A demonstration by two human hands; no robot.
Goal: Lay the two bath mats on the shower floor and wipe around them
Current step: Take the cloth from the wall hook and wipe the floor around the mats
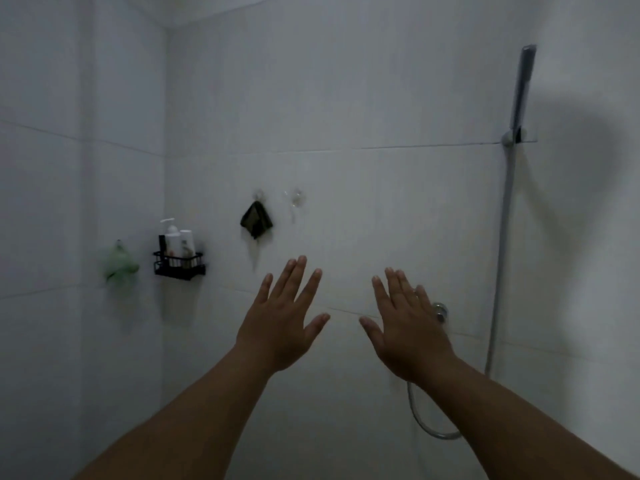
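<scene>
Left hand [277, 327]: raised, fingers straight and spread wide, holds nothing.
Right hand [408, 330]: the same, beside it.
Black wire shelf [179, 265]: left of both hands.
Grey metal shower head [523, 88]: above right.

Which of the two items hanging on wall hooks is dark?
The dark cloth, hanging right of the black caddy. The other, left of the caddy, is a pale green pouf.

Both hands, left [277, 327] & right [408, 330], raised w/ fingers spread, holding nothing; no mats visible.

Two bare forearms, no sleeves, left hand [277, 327] and right hand [408, 330] without rings or watch
</scene>
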